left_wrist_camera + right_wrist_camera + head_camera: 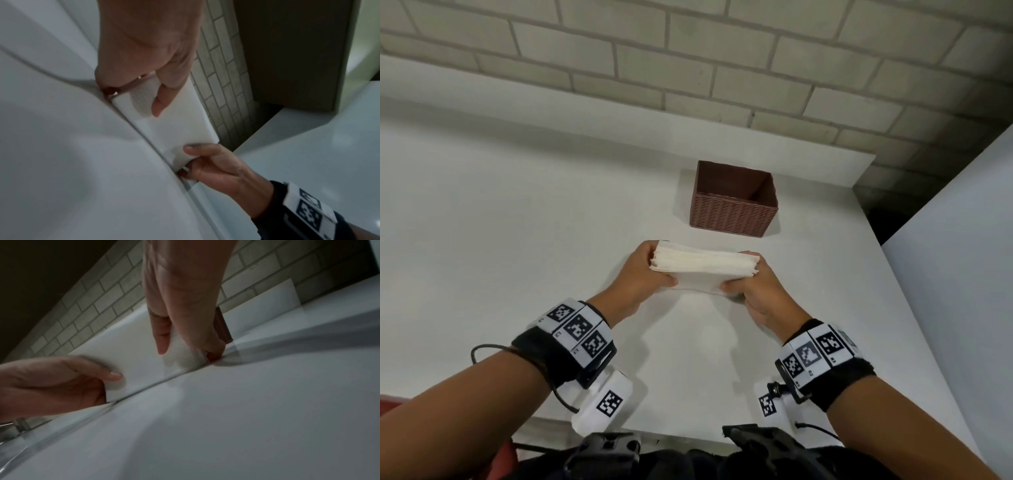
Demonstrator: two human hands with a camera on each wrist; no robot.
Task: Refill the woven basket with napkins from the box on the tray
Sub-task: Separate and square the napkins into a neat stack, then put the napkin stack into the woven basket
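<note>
White paper napkins (705, 265) stand as a stack on their lower edge on the surface (517, 205), pinched at each end by the left hand (643, 277) and right hand (753, 291). Beyond, apart across open room, sits the brown woven basket (732, 202). Its inside looks empty; the right wrist view shows only its ribbed corner.

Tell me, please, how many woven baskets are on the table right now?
1. The woven basket stands on the white table, just beyond the napkin stack held between both hands. None other shows.
</note>
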